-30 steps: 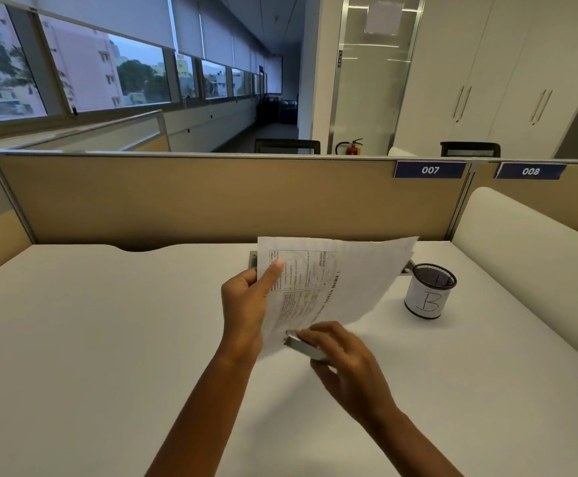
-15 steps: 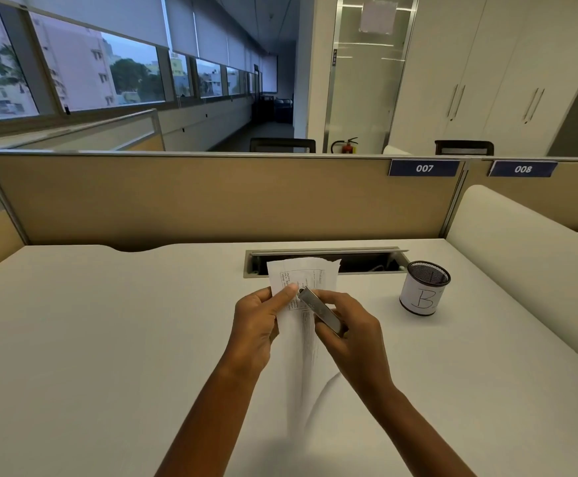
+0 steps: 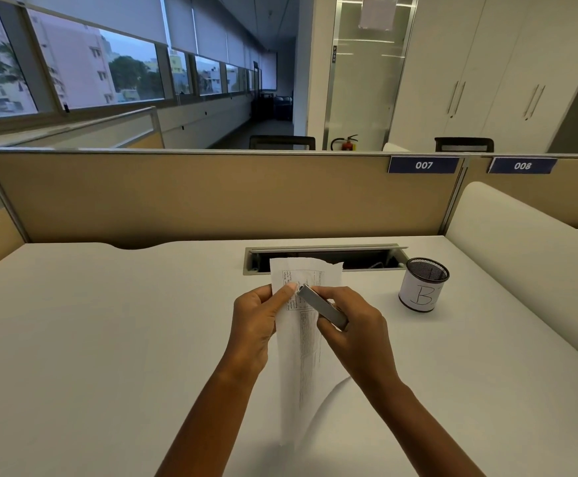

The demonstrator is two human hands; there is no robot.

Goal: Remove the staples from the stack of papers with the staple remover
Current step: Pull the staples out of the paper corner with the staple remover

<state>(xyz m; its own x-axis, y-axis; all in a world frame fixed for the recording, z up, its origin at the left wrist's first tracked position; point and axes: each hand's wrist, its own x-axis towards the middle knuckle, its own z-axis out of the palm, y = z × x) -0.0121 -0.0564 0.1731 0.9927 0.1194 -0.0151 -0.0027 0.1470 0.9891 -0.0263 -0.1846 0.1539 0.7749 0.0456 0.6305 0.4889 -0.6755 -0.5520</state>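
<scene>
An open-plan office. Tan cubicle partitions (image 3: 211, 194) cross mid-frame, with numbered desk labels (image 3: 423, 165) at right. White cabinets (image 3: 487, 63) fill the upper right, windows (image 3: 74, 70) the upper left.

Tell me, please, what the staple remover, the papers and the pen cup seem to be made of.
Staple remover: probably metal, grey with a dull sheen; painted plastic is possible. Papers: thin printed white paper, bending limply. Pen cup: black mesh, likely metal, wrapped in white paper.

A single wide camera on my head looks forward and down, close over the counter (image 3: 84, 339), facing the partition (image 3: 184, 197) along its far edge.
</scene>
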